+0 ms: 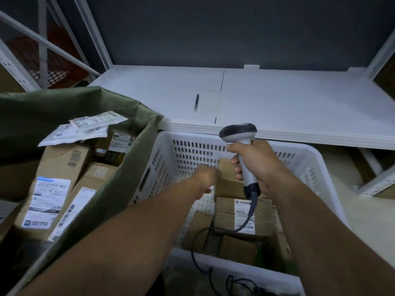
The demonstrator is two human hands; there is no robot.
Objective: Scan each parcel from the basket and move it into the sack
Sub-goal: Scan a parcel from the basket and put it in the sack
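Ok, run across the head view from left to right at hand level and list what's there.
Labelled parcel inside the green sack → white basket, left wall → left hand reaching in → scanner gripped by the right hand → the basket's right wall.

Sack [128,159] left of basket [310,159], parcels [243,214] in both, table [277,103] behind.

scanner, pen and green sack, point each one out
scanner [238,130]: head view, on its dark head
pen [196,102]: head view, middle of the barrel
green sack [130,167]: head view, on its right fabric wall
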